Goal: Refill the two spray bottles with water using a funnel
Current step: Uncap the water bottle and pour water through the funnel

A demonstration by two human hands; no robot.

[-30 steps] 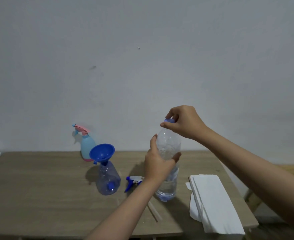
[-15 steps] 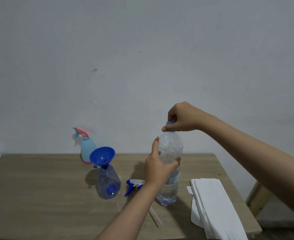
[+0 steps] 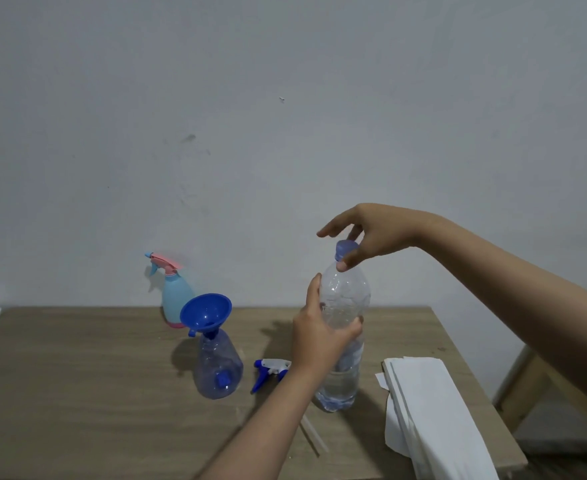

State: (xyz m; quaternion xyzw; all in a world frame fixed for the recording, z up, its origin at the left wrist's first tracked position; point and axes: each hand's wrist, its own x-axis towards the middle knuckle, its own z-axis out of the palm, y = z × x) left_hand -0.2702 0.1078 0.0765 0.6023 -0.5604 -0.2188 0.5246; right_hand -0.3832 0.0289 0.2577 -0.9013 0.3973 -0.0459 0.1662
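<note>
Right hand point(image 3: 371, 233): fingers, pinched tight on the blue cap point(image 3: 345, 248) half a second ago, now spread looser, thumb and fingertips touching the cap atop the water bottle point(image 3: 344, 306). Left hand point(image 3: 323, 332): wrapped around the bottle's middle, bottle upright on the table point(image 3: 77, 375), partly full. To the left of the left hand: loose spray head point(image 3: 269, 370) lying just beside the wrist, clear spray bottle point(image 3: 219, 368) with blue funnel point(image 3: 206, 315) in its neck, light blue spray bottle point(image 3: 176, 296) behind it by the wall; white paper stack point(image 3: 430, 410) under the right forearm.
</note>
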